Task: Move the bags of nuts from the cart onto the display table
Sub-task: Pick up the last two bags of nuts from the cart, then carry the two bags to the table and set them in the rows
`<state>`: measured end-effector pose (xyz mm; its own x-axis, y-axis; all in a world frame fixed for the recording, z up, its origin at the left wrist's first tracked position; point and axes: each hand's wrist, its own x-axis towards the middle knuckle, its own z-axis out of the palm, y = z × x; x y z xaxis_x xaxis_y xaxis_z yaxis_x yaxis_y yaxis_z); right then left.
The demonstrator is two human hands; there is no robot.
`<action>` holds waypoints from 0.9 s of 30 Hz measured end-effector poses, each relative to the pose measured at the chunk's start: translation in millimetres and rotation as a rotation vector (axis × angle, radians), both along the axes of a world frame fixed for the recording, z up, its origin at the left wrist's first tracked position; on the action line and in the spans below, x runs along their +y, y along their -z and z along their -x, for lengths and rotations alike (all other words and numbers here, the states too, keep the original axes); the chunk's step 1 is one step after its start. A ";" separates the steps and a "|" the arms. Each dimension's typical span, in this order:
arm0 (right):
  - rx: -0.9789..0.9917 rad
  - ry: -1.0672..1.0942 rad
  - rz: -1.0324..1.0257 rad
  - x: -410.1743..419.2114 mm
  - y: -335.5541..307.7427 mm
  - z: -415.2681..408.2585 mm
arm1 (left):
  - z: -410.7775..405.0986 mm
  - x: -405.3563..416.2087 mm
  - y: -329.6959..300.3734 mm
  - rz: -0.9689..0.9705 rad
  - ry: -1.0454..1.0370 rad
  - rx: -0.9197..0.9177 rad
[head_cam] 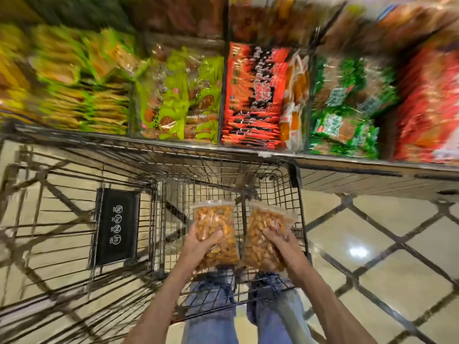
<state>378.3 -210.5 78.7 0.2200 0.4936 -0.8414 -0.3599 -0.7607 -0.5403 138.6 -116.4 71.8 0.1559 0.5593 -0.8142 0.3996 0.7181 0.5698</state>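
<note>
Display table (347, 163) bins hold snack packets (250, 95).

Two bags of nuts (214, 219) (267, 228), two hands (198, 247) (285, 247), one cart (159, 155), one display table (347, 167).

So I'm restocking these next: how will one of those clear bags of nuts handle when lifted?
The bag of nuts in the left hand probably sags and shifts, since it is soft film over loose pieces. The glossy plastic may be slippery. It looks well filled, so likely fairly heavy for its size.
</note>
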 end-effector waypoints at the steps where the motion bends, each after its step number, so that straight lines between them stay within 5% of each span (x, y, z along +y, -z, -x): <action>1: -0.014 0.013 -0.032 -4.5 -12.4 -2.7 | -4.8 0.5 -17.8 -0.019 0.003 -0.025; 17: -0.176 0.416 -0.356 -113.6 -181.4 -77.6 | -136.9 -22.6 -190.4 -0.281 0.342 -0.278; 27: -0.394 0.726 -0.421 -278.2 -240.9 -176.5 | -289.3 -140.3 -237.6 -0.311 0.599 -0.459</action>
